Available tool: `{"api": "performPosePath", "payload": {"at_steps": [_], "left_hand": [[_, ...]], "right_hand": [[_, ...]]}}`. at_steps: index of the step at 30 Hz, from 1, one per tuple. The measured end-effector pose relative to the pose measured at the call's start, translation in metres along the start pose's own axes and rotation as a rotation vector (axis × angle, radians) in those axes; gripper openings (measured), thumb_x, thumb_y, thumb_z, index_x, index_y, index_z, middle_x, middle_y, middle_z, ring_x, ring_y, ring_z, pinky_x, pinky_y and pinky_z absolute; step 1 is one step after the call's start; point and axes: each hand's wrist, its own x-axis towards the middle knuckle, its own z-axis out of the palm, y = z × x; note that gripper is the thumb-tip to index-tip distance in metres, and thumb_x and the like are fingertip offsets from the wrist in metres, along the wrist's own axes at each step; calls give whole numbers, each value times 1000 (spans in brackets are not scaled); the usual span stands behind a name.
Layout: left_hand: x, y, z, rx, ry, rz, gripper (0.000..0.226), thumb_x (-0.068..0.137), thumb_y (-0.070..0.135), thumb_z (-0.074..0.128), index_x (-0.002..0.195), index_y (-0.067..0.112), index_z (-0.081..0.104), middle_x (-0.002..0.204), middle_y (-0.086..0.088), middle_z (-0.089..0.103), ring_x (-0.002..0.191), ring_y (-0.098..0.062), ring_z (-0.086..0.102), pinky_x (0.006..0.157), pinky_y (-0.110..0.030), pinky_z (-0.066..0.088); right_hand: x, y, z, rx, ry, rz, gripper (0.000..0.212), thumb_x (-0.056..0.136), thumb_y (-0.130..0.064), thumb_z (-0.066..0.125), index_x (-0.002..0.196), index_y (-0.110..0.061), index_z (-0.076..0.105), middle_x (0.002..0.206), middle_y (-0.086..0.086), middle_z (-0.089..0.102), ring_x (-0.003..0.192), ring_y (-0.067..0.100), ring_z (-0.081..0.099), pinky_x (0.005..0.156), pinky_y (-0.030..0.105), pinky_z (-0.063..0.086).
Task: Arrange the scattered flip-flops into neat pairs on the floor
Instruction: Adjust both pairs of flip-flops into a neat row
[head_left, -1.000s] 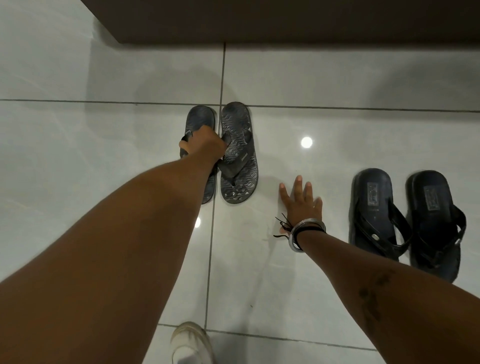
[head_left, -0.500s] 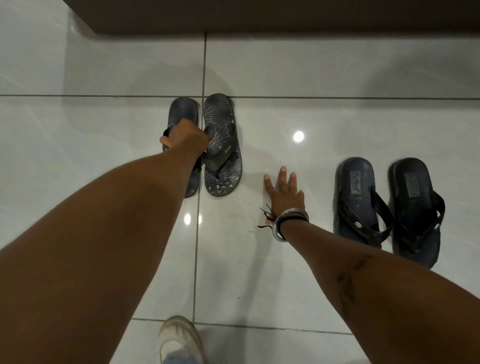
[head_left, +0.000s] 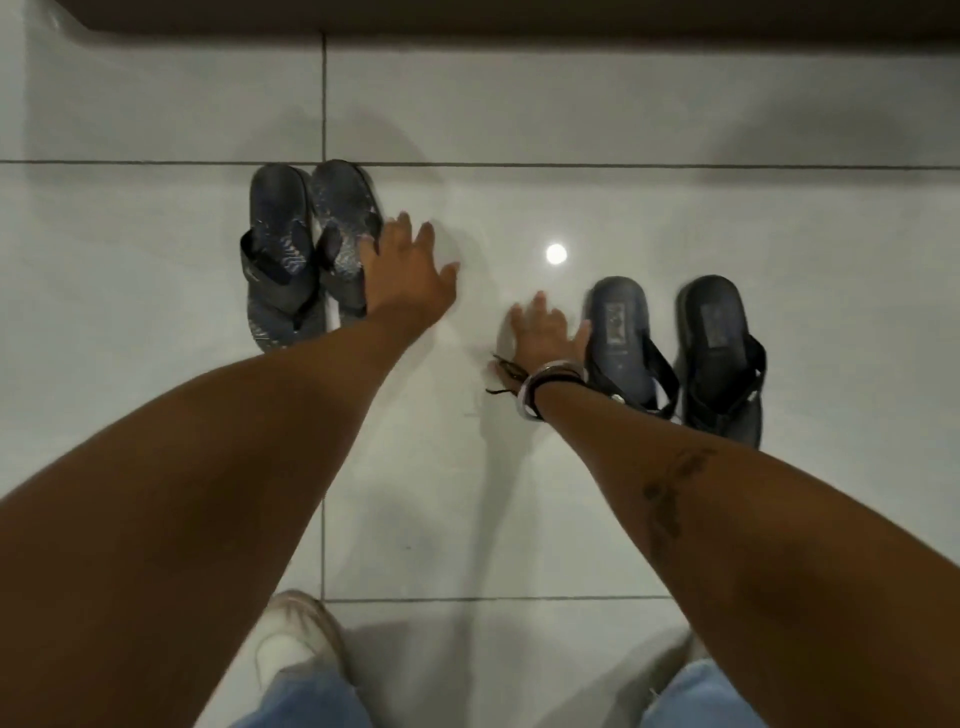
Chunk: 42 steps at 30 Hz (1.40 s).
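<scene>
- Patterned flip-flops (head_left: 306, 254) lie side by side, touching, on the tiled floor (head_left: 156, 291).
- Left hand (head_left: 408, 273), fingers spread and empty, sits at their right edge.
- Right hand (head_left: 545, 330), fingers splayed, rests beside the paired black flip-flops (head_left: 675, 353).

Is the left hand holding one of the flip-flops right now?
No, the left hand is open with its fingers spread beside the patterned pair, gripping nothing.
</scene>
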Motion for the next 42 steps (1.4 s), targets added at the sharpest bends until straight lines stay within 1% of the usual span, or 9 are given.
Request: {"api": "performPosePath", "payload": {"at_steps": [4, 8, 11, 13, 23, 26, 28, 30, 42], "left_hand": [[-12, 57, 28, -10, -144, 84, 74, 97, 58, 31, 154, 14, 12, 161, -19, 1, 148, -33, 0, 119, -53, 1], [-20, 98, 54, -60, -266, 58, 74, 98, 60, 24, 155, 17, 9, 161, -21, -4, 148, -35, -2, 119, -53, 2], [-28, 114, 74, -37, -364, 40, 74, 98, 61, 22, 155, 18, 4, 160, -21, -10, 147, -36, -3, 119, -54, 3], [-36, 117, 84, -23, -353, 24, 76, 98, 62, 23, 155, 19, -1, 159, -21, -15, 147, -37, -6, 119, -54, 2], [-45, 127, 90, 73, -298, -16, 85, 94, 67, 28, 155, 19, -5, 159, -21, -14, 147, -38, -3, 118, -55, 6], [-47, 134, 92, 59, -274, -45, 87, 93, 69, 28, 155, 17, -4, 159, -23, -13, 147, -39, -2, 118, -54, 7], [-49, 135, 96, 71, -253, -49, 88, 93, 69, 29, 155, 16, -4, 159, -24, -12, 147, -39, -1, 118, -54, 9], [-50, 134, 100, 74, -235, -44, 89, 92, 68, 32, 155, 16, -5, 159, -24, -12, 147, -39, -1, 117, -54, 10], [-48, 136, 95, 140, -263, -40, 91, 92, 67, 37, 154, 17, -6, 159, -24, -12, 147, -39, 1, 117, -56, 10]], "right_hand": [[-11, 102, -11, 85, 152, 243, 73, 94, -53, 49, 153, -25, 17, 163, 12, 5, 148, 34, 11, 114, 64, 12], [-25, 173, -9, 207, -1, 442, 61, 96, -46, 49, 147, -16, 33, 151, 19, 35, 140, 38, 29, 113, 57, 22], [-33, 184, -1, 272, -27, 463, 24, 96, -26, 52, 111, -11, 64, 123, 17, 62, 117, 35, 55, 105, 53, 38], [-37, 179, 7, 277, 33, 483, 14, 94, -20, 53, 86, -16, 64, 102, 11, 70, 100, 32, 65, 100, 53, 43], [-35, 215, -15, 327, 165, 508, 31, 88, -19, 59, 61, -19, 43, 63, 2, 53, 87, 32, 65, 98, 48, 43], [-23, 237, -44, 397, 213, 498, 11, 89, -21, 60, 81, -14, 59, 81, 6, 61, 96, 35, 63, 102, 50, 40], [-11, 248, -59, 402, 257, 497, 16, 90, -21, 61, 103, -12, 65, 116, 9, 63, 103, 36, 61, 104, 49, 38], [3, 256, -70, 391, 297, 490, 21, 92, -19, 60, 110, -10, 65, 129, 8, 59, 105, 35, 61, 104, 48, 37], [41, 267, -66, 350, 335, 515, 10, 93, -16, 58, 91, -9, 65, 99, 14, 70, 97, 35, 65, 97, 51, 46]]}}
